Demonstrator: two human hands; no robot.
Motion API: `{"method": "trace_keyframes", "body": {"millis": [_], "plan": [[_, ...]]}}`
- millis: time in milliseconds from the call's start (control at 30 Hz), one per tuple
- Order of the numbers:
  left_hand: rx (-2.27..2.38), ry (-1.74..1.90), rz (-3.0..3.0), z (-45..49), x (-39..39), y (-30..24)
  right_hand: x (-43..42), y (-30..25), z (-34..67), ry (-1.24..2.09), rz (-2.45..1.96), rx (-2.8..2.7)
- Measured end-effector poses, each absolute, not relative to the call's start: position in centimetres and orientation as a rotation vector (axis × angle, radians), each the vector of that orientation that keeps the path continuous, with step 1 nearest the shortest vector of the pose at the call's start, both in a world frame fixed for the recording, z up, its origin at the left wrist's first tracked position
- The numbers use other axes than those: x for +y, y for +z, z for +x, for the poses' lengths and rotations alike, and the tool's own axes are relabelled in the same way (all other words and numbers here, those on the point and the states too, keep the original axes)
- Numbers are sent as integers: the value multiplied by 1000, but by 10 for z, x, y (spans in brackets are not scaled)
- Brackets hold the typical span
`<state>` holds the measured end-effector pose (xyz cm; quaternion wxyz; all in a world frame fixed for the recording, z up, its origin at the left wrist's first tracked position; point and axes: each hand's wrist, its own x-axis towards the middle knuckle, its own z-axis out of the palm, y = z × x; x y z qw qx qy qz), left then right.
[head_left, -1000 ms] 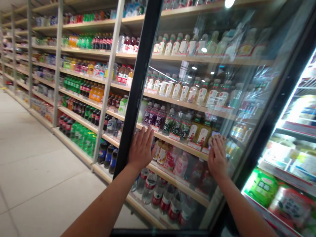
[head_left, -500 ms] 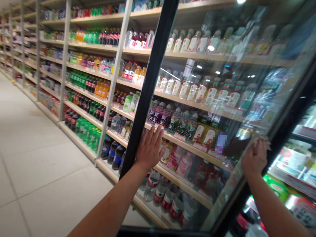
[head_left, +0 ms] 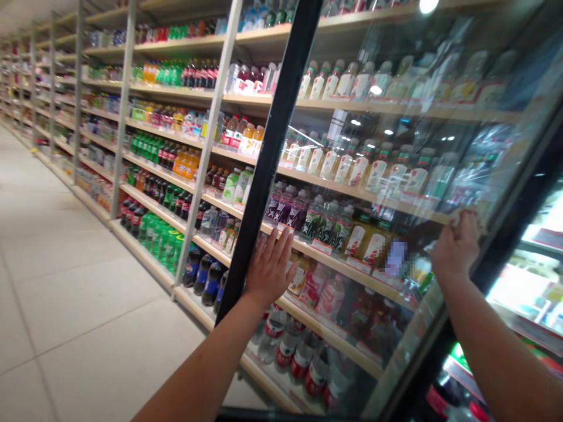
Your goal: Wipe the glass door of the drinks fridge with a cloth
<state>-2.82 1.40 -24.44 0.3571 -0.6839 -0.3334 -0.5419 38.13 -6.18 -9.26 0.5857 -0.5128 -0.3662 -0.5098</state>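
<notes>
A glass door (head_left: 352,328) with a black frame (head_left: 275,146) stands open in front of me. My left hand (head_left: 270,266) lies flat against the glass beside the left frame bar, its fingers stretched out. Near the right side of the door, my right hand (head_left: 457,246) is closed around a pale crumpled cloth (head_left: 477,220), pressed to the glass. Part of the cloth is hidden by the fingers. Through the pane, rows of bottled drinks (head_left: 336,158) show, along with reflections of lights.
Long shelves of drinks (head_left: 171,158) run off to the left beyond the door. The pale tiled floor (head_left: 88,293) lies at the left. On the right, a lit cooler interior (head_left: 528,281) holds packs and bottles.
My right hand with the cloth has moved up along the right side of the glass. My left hand stays flat at the same place on the door. The view has shifted slightly.
</notes>
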Motion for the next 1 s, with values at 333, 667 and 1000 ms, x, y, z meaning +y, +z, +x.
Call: {"method": "trace_keyframes", "body": {"millis": [333, 667, 1000], "plan": [[-850, -1417, -1748, -28, 15, -244, -60, -103, 307, -1164, -969, -1301], [-846, -1427, -1739, -27, 17, -246, -37, -97, 236, -1212, -887, -1462], [-858, -1430, -1768, -27, 18, -246, -24, -104, 164, -1194, -888, -1586]]}}
